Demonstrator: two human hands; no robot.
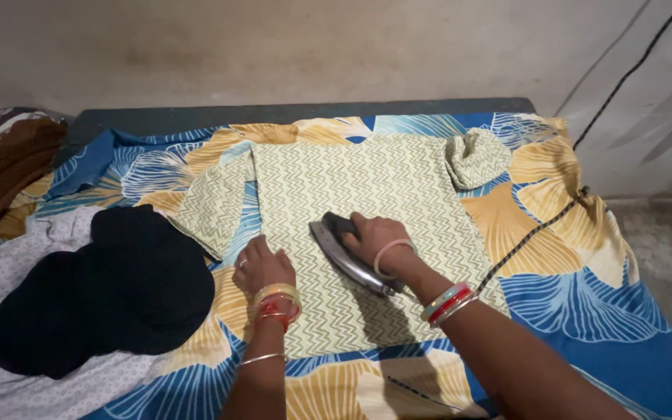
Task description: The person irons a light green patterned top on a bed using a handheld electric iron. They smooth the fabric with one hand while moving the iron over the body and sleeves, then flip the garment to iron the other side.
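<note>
My right hand (375, 237) wraps closed around the handle of the clothes iron (348, 257), which sits flat on the middle of the zigzag-print garment (367, 194). My left hand (262, 264) lies open, fingers spread, pressing the garment's left edge (just beside the iron). The garment is spread on a blue-and-yellow floral sheet (585, 295). A black cloth (110, 292) is heaped at left, and the iron's cord (534, 233) trails off to the right.

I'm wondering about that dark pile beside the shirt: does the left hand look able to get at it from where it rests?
Probably yes: the left hand lies flat on the zigzag shirt, and nothing stands between it and the black cloth.
</note>
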